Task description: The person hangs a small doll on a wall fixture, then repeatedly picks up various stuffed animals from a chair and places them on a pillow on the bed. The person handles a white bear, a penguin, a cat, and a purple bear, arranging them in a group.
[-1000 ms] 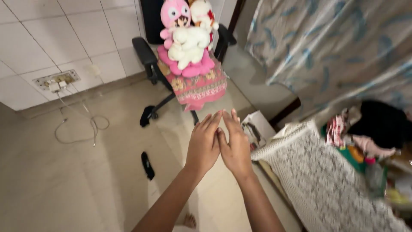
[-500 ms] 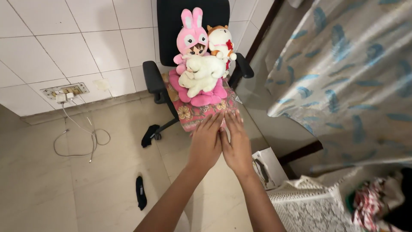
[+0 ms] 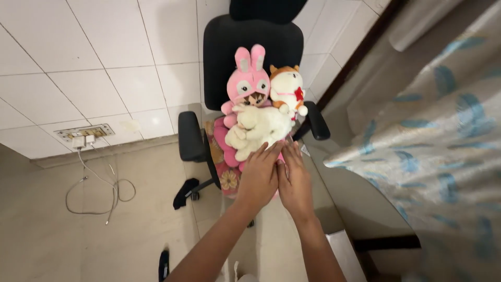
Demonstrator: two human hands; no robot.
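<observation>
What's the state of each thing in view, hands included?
Left hand: open, flat, fingertips at the white plush.
Right hand: open, flat, beside the left, holding nothing.
White plush: lying across the chair seat, in front of the other toys.
Pink bunny: upright against the chair back.
Orange-white plush: upright, beside the bunny.
Chair: seat filled with toys.
Charger: plugged into the wall socket, cable loose on the floor.

Two bare forearms reach out from the bottom edge, with no sleeves, watch or bracelets on either. The person's left hand [image 3: 258, 180] and right hand [image 3: 294, 183] are ungloved and ringless, with slim fingers and short, plain, unpainted fingernails showing at the tips.
</observation>
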